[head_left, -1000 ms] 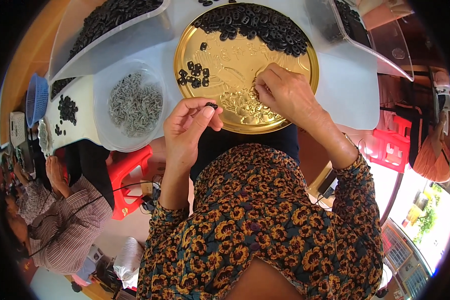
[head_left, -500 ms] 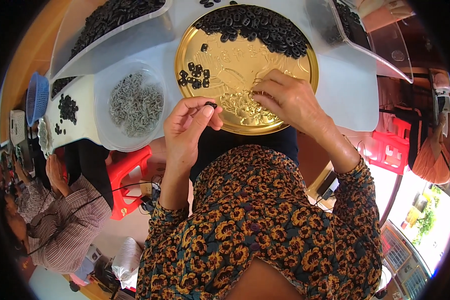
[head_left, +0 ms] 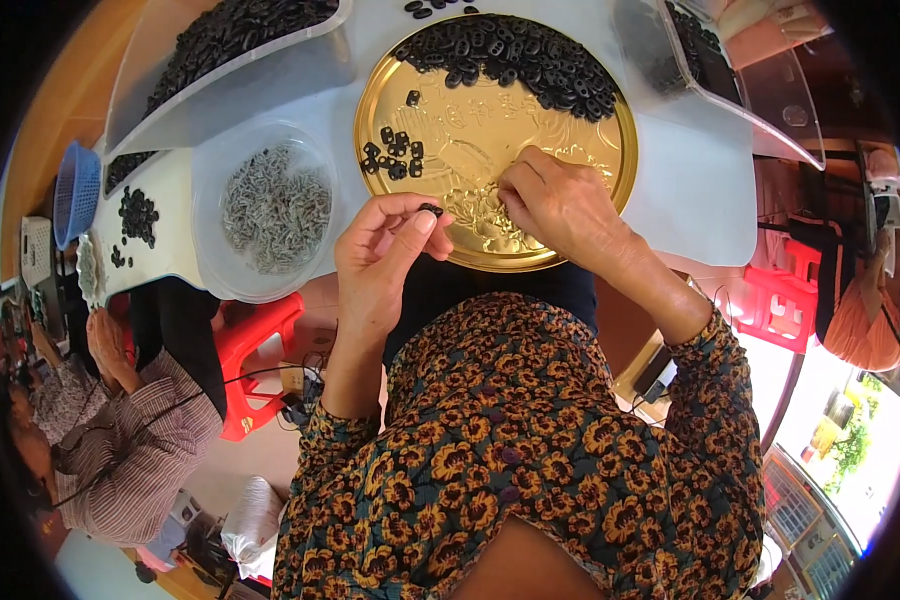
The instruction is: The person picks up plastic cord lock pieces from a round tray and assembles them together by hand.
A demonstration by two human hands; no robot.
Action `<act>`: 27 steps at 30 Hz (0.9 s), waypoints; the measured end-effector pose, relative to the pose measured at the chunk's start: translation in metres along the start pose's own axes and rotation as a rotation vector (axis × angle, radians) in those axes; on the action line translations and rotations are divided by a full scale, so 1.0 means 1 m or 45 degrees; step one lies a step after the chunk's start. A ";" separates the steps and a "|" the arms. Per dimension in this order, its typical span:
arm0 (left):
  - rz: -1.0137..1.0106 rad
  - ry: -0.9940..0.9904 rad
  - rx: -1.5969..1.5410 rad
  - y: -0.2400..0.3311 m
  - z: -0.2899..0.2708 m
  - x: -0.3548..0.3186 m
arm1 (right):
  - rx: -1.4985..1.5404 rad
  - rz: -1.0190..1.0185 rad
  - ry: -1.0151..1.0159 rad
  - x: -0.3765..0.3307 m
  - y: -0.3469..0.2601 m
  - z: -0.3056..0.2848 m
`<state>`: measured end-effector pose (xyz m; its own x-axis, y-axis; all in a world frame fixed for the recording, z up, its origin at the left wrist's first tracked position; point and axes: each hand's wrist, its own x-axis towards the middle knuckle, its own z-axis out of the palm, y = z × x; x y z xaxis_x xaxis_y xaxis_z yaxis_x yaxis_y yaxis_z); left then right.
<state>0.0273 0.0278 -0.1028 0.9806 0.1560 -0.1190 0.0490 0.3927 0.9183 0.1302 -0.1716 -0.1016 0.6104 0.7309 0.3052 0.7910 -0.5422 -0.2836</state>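
Note:
Between thumb and fingertips of my left hand (head_left: 385,245) is a small black plastic piece (head_left: 430,210), held just over the near left rim of a round golden tray (head_left: 370,85). My right hand (head_left: 570,205) reaches into the near part of that tray. Its fingers are pinched together among small shiny pieces (head_left: 480,218); whatever they grip is hidden. At the tray's left lies a group of small black blocks (head_left: 395,155), with a single one apart above them. Many black oval pieces with two holes (head_left: 510,55) are heaped along the far rim.
A clear round bowl (head_left: 205,240) of small grey spring-like pieces stands left of the tray. Clear bins (head_left: 240,90) with black pieces stand far left and far right. Loose black pieces (head_left: 138,215) lie on the left table part. At left sits another person (head_left: 150,440), beside a red stool (head_left: 245,380).
My right hand has shifted slightly left and its fingers have drawn together over the shiny pieces. My left hand still holds the black piece, almost unmoved.

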 end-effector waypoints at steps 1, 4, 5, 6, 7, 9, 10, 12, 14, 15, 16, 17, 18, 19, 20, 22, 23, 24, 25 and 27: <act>0.003 0.001 0.000 0.000 0.001 0.001 | -0.005 0.015 -0.004 0.001 0.001 0.000; -0.003 0.000 -0.022 0.002 0.004 0.003 | 0.182 0.017 0.082 0.002 0.012 -0.004; -0.034 0.015 -0.049 0.003 0.007 0.004 | 0.185 0.011 0.082 0.005 0.008 -0.010; -0.063 0.028 -0.077 0.004 0.010 0.006 | 0.473 0.229 0.047 0.009 0.001 -0.023; -0.059 0.032 -0.078 0.003 0.011 0.008 | 0.759 0.448 0.010 0.011 -0.004 -0.030; -0.043 -0.067 -0.158 0.002 0.014 0.013 | 0.929 0.506 0.048 0.011 -0.007 -0.027; -0.039 -0.069 -0.158 0.001 0.017 0.016 | 1.102 0.566 0.084 0.011 -0.009 -0.026; 0.038 -0.140 -0.176 -0.001 0.021 0.020 | 1.136 0.564 0.074 0.013 -0.015 -0.028; 0.047 -0.117 -0.190 0.001 0.029 0.022 | 1.171 0.564 0.064 0.016 -0.019 -0.032; 0.052 -0.092 -0.204 0.002 0.032 0.022 | 1.153 0.587 -0.028 0.018 -0.020 -0.036; 0.054 -0.091 -0.204 0.001 0.033 0.023 | 1.135 0.608 -0.121 0.019 -0.021 -0.038; 0.057 -0.109 -0.188 0.002 0.034 0.024 | 1.131 0.610 -0.116 0.020 -0.021 -0.038; 0.060 -0.125 -0.172 0.002 0.036 0.025 | 1.185 0.634 -0.071 0.022 -0.021 -0.038; 0.061 -0.129 -0.173 0.002 0.037 0.026 | 1.238 0.659 -0.026 0.023 -0.021 -0.039; 0.071 -0.118 -0.163 0.001 0.038 0.026 | 1.238 0.658 -0.024 0.023 -0.020 -0.037; 0.082 -0.108 -0.152 0.000 0.039 0.026 | 1.249 0.634 0.096 0.022 -0.017 -0.030; 0.090 -0.093 -0.136 -0.001 0.041 0.026 | 1.248 0.633 0.098 0.022 -0.016 -0.029; 0.098 -0.077 -0.121 -0.002 0.041 0.026 | 1.245 0.640 0.096 0.022 -0.015 -0.028; 0.099 -0.078 -0.121 -0.005 0.040 0.026 | 1.242 0.647 0.095 0.022 -0.014 -0.028; 0.106 -0.086 -0.049 -0.008 0.038 0.026 | 1.203 0.663 0.102 0.022 -0.015 -0.029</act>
<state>0.0601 -0.0060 -0.0991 0.9915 0.1290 -0.0159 -0.0394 0.4156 0.9087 0.1328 -0.1593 -0.0646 0.8903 0.4553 -0.0061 0.1029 -0.2142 -0.9714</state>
